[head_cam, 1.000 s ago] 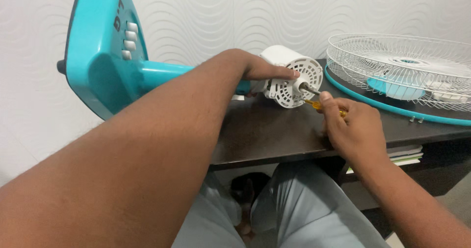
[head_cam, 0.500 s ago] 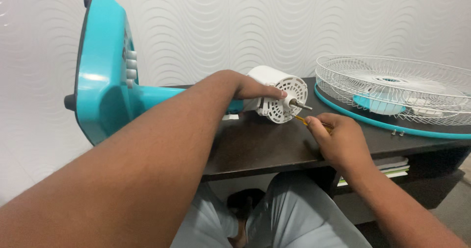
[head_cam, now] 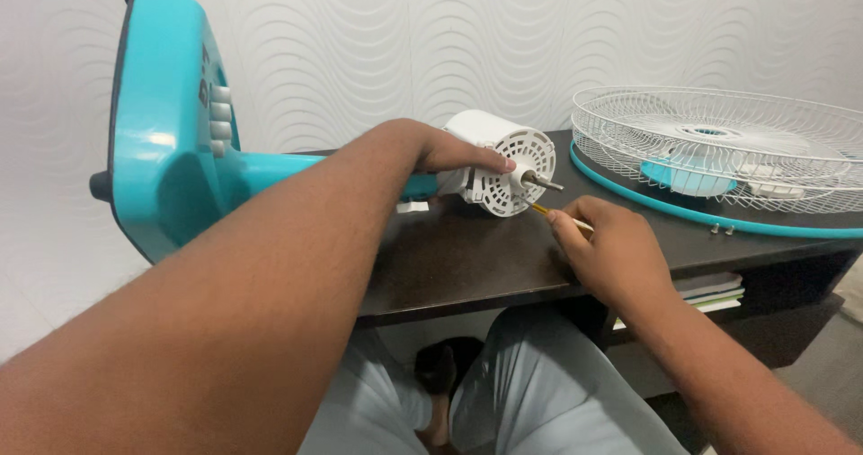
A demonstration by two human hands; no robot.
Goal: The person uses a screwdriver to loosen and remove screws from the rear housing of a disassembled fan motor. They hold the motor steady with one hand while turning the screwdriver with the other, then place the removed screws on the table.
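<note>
— While the motor (head_cam: 500, 164) is lying on its side on the desk (head_cam: 467, 257), by what is it being steadied?

— It is gripped by the left hand (head_cam: 449, 154); the fingers are wrapped over the top of the white housing, and the thumb is laid along its vented face, close to the shaft (head_cam: 541, 182).

— Where is the shaft pointed?

— It is pointed to the right, toward the right hand (head_cam: 611, 253).

— And what is held in that hand?

— A screwdriver (head_cam: 550, 214) is pinched in closed fingers. Only a short yellow stretch of it can be seen, just below and beside the motor's face. Whether the tip is touching the housing cannot be told.

— How is the rest of the fan placed?

— The teal base (head_cam: 162, 149) is tipped up on edge at the left, its buttons turned toward the wall, and it is joined to the motor by the teal stem (head_cam: 270, 169). The white grille (head_cam: 719, 149) is laid flat at the right end of the desk, with a teal ring (head_cam: 683, 210) under it. Two small screws (head_cam: 722, 230) are seen just in front of that ring.
</note>
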